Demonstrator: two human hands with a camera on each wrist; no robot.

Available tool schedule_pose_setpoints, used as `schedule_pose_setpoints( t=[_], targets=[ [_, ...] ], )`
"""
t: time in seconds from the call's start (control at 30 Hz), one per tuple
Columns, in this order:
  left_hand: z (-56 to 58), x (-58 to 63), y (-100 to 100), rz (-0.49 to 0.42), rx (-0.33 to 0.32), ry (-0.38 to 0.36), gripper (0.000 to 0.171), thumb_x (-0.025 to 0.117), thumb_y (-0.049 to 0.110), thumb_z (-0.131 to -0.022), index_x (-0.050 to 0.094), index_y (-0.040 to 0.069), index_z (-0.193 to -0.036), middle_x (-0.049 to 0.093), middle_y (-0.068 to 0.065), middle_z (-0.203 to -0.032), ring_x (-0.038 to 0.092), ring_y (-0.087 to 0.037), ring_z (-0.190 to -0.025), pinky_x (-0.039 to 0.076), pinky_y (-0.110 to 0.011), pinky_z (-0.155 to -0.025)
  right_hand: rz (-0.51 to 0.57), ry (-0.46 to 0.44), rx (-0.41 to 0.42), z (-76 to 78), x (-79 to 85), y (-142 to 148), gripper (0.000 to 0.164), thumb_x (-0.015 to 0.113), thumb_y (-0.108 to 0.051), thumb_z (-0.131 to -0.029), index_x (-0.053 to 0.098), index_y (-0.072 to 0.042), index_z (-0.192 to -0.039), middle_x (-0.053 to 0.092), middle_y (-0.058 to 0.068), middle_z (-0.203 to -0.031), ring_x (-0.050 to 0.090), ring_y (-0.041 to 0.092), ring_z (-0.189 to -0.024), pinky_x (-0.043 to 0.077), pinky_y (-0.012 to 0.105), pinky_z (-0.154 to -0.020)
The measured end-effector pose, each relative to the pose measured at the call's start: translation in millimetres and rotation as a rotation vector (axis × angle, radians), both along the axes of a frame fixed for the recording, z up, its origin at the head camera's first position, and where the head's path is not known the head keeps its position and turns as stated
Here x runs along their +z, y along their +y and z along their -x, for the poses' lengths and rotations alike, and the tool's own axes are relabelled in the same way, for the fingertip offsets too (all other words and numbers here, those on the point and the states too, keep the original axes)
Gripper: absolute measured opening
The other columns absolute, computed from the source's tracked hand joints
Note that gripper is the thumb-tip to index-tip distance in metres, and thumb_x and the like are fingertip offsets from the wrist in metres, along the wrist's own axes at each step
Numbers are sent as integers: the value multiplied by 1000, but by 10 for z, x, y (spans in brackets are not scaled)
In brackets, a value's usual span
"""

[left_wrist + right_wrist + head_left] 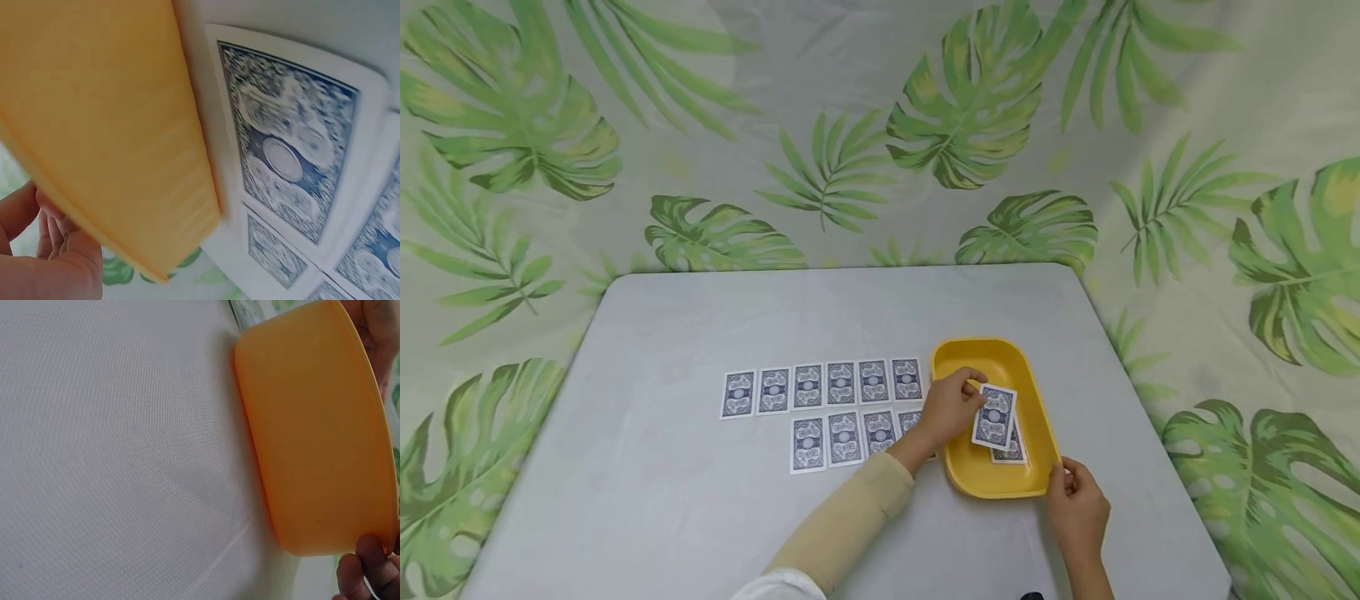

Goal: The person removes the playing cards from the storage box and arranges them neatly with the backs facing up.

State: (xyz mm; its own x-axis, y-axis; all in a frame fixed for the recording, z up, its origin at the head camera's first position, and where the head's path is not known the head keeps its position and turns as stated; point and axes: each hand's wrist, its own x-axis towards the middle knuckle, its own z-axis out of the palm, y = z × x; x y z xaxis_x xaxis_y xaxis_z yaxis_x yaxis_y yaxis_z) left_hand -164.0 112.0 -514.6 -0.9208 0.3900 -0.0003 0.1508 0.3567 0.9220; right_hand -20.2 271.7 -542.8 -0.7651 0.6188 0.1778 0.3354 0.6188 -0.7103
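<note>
My left hand (pixel 951 407) reaches over the near-left rim of a yellow plastic tray (pixel 992 485) and pinches a blue-backed playing card (pixel 997 417) by its left edge. Beneath that card, another playing card (pixel 1017 450) lies back up in the tray, partly covered. At the tray's near right corner, my right hand (pixel 1078 508) pinches the rim between thumb and fingers. The right wrist view shows those fingers (pixel 370 559) against the tray's outer wall (pixel 312 437). In the left wrist view the tray's wall (pixel 112 125) hides the held card, and only part of the left hand (pixel 59 256) shows.
Left of the tray, several playing cards lie back up in two rows, an upper row (pixel 808 387) and a lower row (pixel 844 437). My left forearm covers part of the lower row. A patterned leaf cloth (pixel 820 175) hangs behind the white table (pixel 662 333). A small dark object (pixel 1032 596) shows at the near edge.
</note>
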Motion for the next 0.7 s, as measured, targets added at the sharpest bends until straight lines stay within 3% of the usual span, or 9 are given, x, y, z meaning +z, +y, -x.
schedule_pose_setpoints(
  t=[0.3,0.7],
  targets=[
    [-47,109,-333,-42,27,8,25,68,12,-92,66,10,-118,63,5,-86,60,-6,-76,50,-19,-69,3,-18,-18,6,-17,-19,25,56,-12,-95,67,8,-105,56,7,-64,43,12,-52,34,21,-45],
    [-32,169,-839,-117,149,8,25,68,8,-91,68,8,-116,64,2,-86,57,-6,-73,49,-20,-64,-7,-23,-16,1,11,-28,26,55,-11,-94,66,9,-104,57,8,-64,42,8,-52,32,19,-46]
  ],
)
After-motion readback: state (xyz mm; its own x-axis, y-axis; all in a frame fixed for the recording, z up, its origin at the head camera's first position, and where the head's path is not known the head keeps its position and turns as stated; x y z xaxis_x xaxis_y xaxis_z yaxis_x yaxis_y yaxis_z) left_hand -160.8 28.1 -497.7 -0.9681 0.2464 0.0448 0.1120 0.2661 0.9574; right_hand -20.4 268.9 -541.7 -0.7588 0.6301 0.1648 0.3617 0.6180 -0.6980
